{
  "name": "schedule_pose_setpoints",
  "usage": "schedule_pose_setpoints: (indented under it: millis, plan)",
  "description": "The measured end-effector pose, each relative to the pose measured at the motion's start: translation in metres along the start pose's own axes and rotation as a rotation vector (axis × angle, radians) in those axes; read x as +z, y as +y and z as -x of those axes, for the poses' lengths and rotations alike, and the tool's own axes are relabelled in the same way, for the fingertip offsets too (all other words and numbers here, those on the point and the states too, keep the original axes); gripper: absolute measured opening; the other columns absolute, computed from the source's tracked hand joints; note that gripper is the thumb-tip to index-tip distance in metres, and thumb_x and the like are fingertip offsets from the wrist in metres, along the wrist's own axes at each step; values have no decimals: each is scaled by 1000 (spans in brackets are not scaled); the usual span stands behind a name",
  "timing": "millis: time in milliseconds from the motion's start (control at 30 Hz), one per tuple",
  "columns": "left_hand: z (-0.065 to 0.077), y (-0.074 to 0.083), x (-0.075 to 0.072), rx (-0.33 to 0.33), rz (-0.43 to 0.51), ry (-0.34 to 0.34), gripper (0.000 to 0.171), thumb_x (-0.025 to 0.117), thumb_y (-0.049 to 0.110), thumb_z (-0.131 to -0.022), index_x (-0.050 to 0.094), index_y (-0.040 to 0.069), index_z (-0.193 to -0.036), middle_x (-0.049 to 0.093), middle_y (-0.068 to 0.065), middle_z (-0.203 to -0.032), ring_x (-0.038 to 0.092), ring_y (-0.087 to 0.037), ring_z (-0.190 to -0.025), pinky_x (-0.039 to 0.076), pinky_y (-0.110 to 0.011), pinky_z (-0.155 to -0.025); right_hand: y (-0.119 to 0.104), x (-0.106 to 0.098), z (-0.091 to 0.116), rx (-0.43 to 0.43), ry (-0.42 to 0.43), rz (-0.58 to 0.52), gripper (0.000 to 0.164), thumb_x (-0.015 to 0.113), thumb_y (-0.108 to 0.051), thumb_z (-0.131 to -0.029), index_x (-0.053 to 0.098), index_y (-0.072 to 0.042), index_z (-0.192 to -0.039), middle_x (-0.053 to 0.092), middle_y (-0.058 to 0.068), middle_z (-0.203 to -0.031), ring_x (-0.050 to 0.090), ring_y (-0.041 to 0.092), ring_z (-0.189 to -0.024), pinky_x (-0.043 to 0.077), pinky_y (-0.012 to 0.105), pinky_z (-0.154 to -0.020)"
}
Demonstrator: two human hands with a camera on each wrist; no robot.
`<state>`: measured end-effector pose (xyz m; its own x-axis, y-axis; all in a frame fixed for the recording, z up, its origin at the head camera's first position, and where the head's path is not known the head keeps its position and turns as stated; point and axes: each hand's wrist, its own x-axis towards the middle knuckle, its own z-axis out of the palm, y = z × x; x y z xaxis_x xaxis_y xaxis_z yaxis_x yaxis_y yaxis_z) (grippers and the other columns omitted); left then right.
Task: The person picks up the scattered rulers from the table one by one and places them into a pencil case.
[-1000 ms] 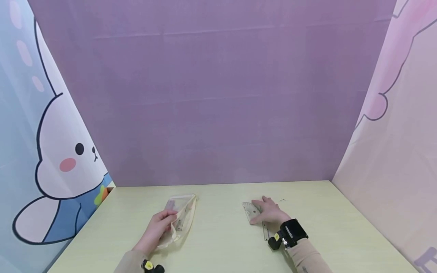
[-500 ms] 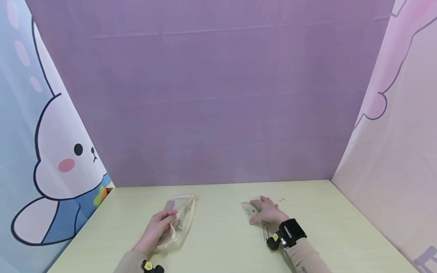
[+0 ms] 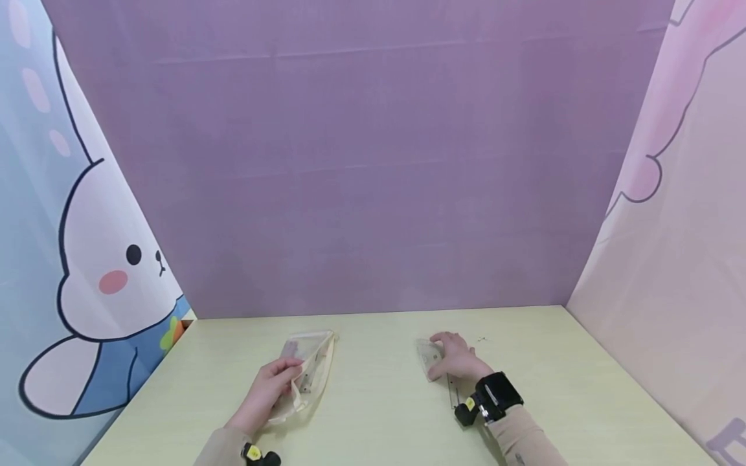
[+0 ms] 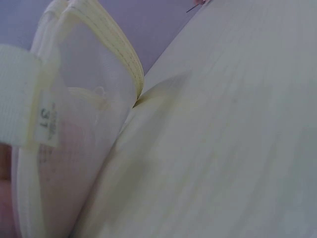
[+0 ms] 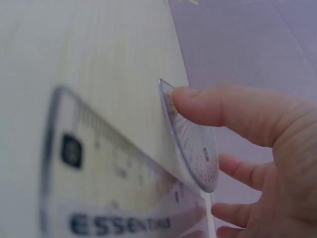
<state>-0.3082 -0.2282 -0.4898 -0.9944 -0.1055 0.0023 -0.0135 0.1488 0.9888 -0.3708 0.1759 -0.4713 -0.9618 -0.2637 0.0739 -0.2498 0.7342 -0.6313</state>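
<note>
A translucent mesh pouch (image 3: 317,383) with cream edging lies left of centre on the table, and my left hand (image 3: 270,388) grips its near edge. Through the mesh, flat pieces with dark marks show faintly. The left wrist view has the pouch (image 4: 84,163) standing partly open, a label reading 31 (image 4: 45,119) on its side. My right hand (image 3: 457,359) pinches a clear protractor (image 3: 427,355) between thumb and fingers. The right wrist view shows the protractor (image 5: 195,148) tilted up. Partly hidden below that hand lies a clear ruler (image 3: 453,393), marked ESSENTIALS in part.
A pale wooden table (image 3: 373,421) carries everything. Behind it rises a purple panel (image 3: 373,194), with printed cloth (image 3: 105,226) on the left and a pink printed sheet (image 3: 670,259) on the right. Small dark marks (image 3: 483,340) dot the table beyond my right hand.
The protractor, flat at first, has tilted up slightly in my right hand, whose fingers have drawn in a little. The left hand and the pouch stay where they were.
</note>
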Motion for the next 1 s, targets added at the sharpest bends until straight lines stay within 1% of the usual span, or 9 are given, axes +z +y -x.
schedule_pose_setpoints:
  millis: [133,200,333,433,533,633,733,867,1000]
  plan:
    - [1,0,0,8,2,-6,26,64,13,-90,65,-4,-110,61,-5,-90,48,-11,-69,41,-21,-58,0,0,-2,18,16,-16,78,88,-18,-59,55,-4,-128,54,20,-129,41,44,-125,12,78,-97]
    - [1,0,1,1,6,-4,25,63,12,-91,65,-4,-110,61,-5,-90,48,-11,-69,41,-21,-58,0,-1,-2,23,25,-24,74,87,-16,-60,55,-4,-126,57,20,-124,45,42,-120,17,77,-96]
    - [0,-2,2,-10,0,8,24,63,11,-91,65,-4,-111,61,-4,-90,49,-12,-70,42,-21,-58,0,-1,-2,8,48,-72,62,82,-7,-65,55,-2,-121,59,19,-118,53,37,-111,36,63,-95]
    - [-1,-2,2,-13,2,11,24,63,12,-91,66,-2,-111,61,-4,-91,49,-12,-71,42,-21,-58,0,0,-2,-8,55,-98,55,79,-3,-69,54,0,-118,59,20,-119,55,37,-109,44,55,-92]
    - [0,-2,2,-12,2,10,24,63,12,-91,66,-2,-111,61,-4,-90,48,-12,-70,42,-21,-58,1,0,-2,-11,57,-101,56,80,-7,-72,55,0,-121,58,23,-123,55,40,-113,43,56,-94]
    - [0,0,2,-9,9,6,24,64,12,-91,65,-3,-110,61,-4,-89,47,-12,-68,41,-21,-57,1,-1,-2,-18,53,-103,62,83,-15,-73,55,1,-126,55,25,-127,51,42,-117,41,57,-97]
    - [1,1,2,-2,16,1,25,64,12,-91,65,-3,-111,60,-3,-87,46,-11,-66,40,-21,-56,1,-2,-1,-42,31,-38,71,85,-25,-72,55,2,-130,52,27,-131,47,45,-121,37,59,-99]
    - [1,1,1,5,20,-4,25,64,12,-91,65,-3,-111,59,-3,-85,45,-11,-64,40,-21,-55,2,-3,3,-67,-31,73,84,87,-37,-67,53,2,-133,40,33,-140,35,49,-129,28,66,-102]
    - [1,1,1,5,17,-9,25,64,13,-91,65,-3,-111,59,-2,-85,46,-11,-65,39,-21,-56,2,-3,5,-64,-66,100,88,87,-40,-65,53,-1,-135,32,35,-144,28,52,-132,22,70,-102]
